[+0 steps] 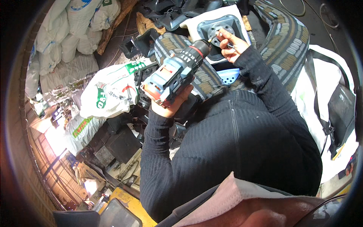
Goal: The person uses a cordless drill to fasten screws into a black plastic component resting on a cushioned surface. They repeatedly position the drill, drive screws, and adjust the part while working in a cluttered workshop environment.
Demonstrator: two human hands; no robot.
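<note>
A blue and black drill (174,73) is held in the left hand (172,104), with its nose aimed at a round metal plate (214,36). The plate is set in a black frame (239,27), which is rested on a white pad (230,14) between the knees in patterned trousers (289,41). The right hand (231,45) is kept narrow, its fingers bent close together over the plate; whether a small screw is pinched there cannot be told. The step in hand seems to be the lining up of the drill with the plate. For the next move, a straight, steady drill seems to be needed, with the fingertips kept out of its way. The drill's handle is mostly hidden, so the trigger finger cannot be made out. The drill's thin tip is hard to see, and part of the plate is covered by the fingers.
</note>
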